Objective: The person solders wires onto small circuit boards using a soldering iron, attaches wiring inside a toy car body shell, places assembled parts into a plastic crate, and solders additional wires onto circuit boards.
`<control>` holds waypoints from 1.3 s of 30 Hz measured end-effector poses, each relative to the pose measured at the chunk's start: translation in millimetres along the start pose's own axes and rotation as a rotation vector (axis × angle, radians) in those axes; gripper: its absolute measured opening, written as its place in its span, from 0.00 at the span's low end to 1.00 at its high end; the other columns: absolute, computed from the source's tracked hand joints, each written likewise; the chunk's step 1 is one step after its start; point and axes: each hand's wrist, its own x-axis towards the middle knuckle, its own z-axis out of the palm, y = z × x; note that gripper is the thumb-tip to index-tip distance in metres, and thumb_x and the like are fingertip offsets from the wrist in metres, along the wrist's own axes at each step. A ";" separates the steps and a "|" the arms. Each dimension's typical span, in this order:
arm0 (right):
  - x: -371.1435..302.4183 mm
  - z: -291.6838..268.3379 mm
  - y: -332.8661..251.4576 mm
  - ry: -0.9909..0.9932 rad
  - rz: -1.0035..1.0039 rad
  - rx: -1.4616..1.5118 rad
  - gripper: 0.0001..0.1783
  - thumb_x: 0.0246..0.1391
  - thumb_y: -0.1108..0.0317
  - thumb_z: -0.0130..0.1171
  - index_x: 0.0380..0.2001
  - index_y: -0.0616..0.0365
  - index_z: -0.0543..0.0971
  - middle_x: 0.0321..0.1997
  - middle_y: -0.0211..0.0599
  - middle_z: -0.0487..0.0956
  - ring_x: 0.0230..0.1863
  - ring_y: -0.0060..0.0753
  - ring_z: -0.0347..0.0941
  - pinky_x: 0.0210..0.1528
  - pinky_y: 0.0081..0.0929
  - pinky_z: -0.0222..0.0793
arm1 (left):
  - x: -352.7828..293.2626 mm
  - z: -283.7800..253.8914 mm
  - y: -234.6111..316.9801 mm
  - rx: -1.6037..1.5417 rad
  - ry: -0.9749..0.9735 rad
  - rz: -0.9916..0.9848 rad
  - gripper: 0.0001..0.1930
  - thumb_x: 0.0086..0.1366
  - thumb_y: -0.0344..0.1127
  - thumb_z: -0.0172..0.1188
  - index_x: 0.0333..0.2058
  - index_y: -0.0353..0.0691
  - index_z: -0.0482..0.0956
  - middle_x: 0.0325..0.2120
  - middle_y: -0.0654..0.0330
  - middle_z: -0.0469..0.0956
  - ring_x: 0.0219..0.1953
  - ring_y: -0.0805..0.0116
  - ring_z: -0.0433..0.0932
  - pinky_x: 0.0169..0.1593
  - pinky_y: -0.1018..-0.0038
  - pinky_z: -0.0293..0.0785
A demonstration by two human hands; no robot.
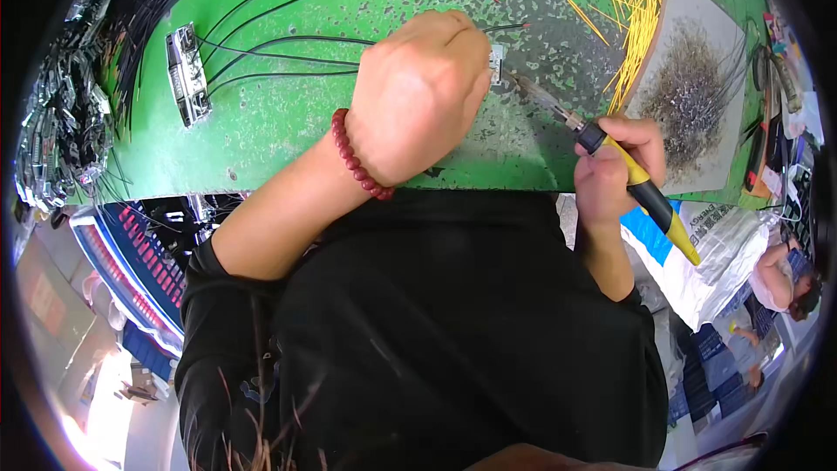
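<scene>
My right hand (617, 166) is closed round the yellow-and-black handle of a soldering iron (643, 183). Its metal tip points up and left, close to a small pale metal piece (497, 64) beside my left fingertips. Over the bench, my left hand (427, 92) is curled with its back up, a dark red bead bracelet (350, 157) on the wrist. Black wires (279, 59) run from a shiny silver-and-black part (187, 75) at the left into that hand; its fingers hide how they are gripped. One wire end with a reddish tip (514, 27) sticks out past the knuckles.
Yellow thin sticks or tubes (641, 26) lie at the back right, beside a grey board (728, 61) with dark debris. A bundle of black wires (153, 9) and piled shiny parts (74, 113) occupy the left end of the green bench (288, 131). Other people sit far right.
</scene>
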 end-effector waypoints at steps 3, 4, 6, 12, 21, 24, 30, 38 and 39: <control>2.4 2.1 -1.2 0.019 -0.019 0.001 0.12 0.49 0.68 0.56 0.33 0.67 0.71 0.25 0.40 0.74 0.20 0.23 0.69 0.26 0.20 0.69 | 1.3 -1.4 0.6 0.014 -0.023 0.001 0.05 0.50 0.24 0.63 0.24 0.36 0.74 0.26 0.55 0.76 0.29 0.54 0.76 0.32 0.66 0.74; 3.2 2.5 -1.0 0.005 -0.020 -0.007 0.13 0.49 0.68 0.57 0.33 0.68 0.71 0.25 0.40 0.74 0.20 0.23 0.69 0.26 0.20 0.69 | 1.9 -1.4 0.3 0.013 -0.021 0.001 0.05 0.50 0.24 0.62 0.24 0.36 0.74 0.25 0.55 0.75 0.29 0.54 0.76 0.31 0.66 0.74; 3.4 2.6 -0.3 -0.009 -0.019 -0.014 0.13 0.50 0.67 0.58 0.33 0.68 0.71 0.25 0.40 0.74 0.21 0.23 0.70 0.26 0.20 0.69 | 2.8 -1.9 -0.1 0.011 -0.021 0.001 0.05 0.50 0.24 0.62 0.23 0.36 0.74 0.25 0.55 0.75 0.29 0.54 0.76 0.31 0.66 0.73; 1.9 4.7 -0.7 0.002 0.033 -0.006 0.18 0.51 0.59 0.65 0.34 0.63 0.74 0.26 0.29 0.74 0.25 0.15 0.66 0.29 0.15 0.60 | 4.0 -2.9 1.2 0.036 -0.058 -0.019 0.04 0.50 0.24 0.61 0.23 0.36 0.74 0.24 0.55 0.74 0.28 0.54 0.75 0.31 0.65 0.73; 2.1 4.0 -0.7 -0.023 0.023 -0.066 0.16 0.51 0.62 0.64 0.34 0.63 0.74 0.27 0.30 0.73 0.24 0.16 0.66 0.28 0.15 0.61 | 4.5 -3.2 2.7 0.045 -0.065 -0.020 0.04 0.51 0.25 0.61 0.23 0.36 0.74 0.25 0.56 0.75 0.29 0.54 0.76 0.31 0.65 0.73; 2.0 3.9 0.4 0.044 -0.066 0.002 0.16 0.52 0.64 0.59 0.33 0.67 0.70 0.25 0.39 0.74 0.20 0.22 0.68 0.22 0.16 0.63 | 4.2 -2.6 2.9 0.059 -0.066 -0.032 0.04 0.51 0.25 0.60 0.23 0.36 0.74 0.25 0.56 0.75 0.29 0.54 0.76 0.31 0.65 0.73; 7.6 9.9 -4.2 0.120 -0.153 -0.010 0.15 0.53 0.64 0.56 0.36 0.67 0.69 0.24 0.38 0.73 0.21 0.22 0.67 0.23 0.15 0.62 | 5.7 -2.1 4.7 0.070 -0.061 -0.015 0.04 0.51 0.25 0.61 0.23 0.36 0.74 0.25 0.56 0.75 0.29 0.54 0.76 0.31 0.65 0.73; 67.5 31.0 -17.9 -0.187 0.040 -0.320 0.15 0.55 0.74 0.61 0.47 0.56 0.77 0.29 0.30 0.79 0.29 0.18 0.76 0.30 0.16 0.71 | 6.1 -6.9 6.3 0.126 -0.111 -0.032 0.03 0.51 0.27 0.62 0.24 0.39 0.76 0.26 0.58 0.76 0.29 0.57 0.76 0.31 0.67 0.74; 71.7 33.2 -13.8 -0.225 -0.021 -0.370 0.16 0.54 0.74 0.62 0.47 0.54 0.77 0.28 0.29 0.79 0.29 0.18 0.76 0.30 0.16 0.71 | 6.2 -7.3 6.7 0.129 -0.110 -0.028 0.03 0.51 0.27 0.62 0.24 0.39 0.76 0.26 0.58 0.76 0.29 0.57 0.76 0.31 0.67 0.74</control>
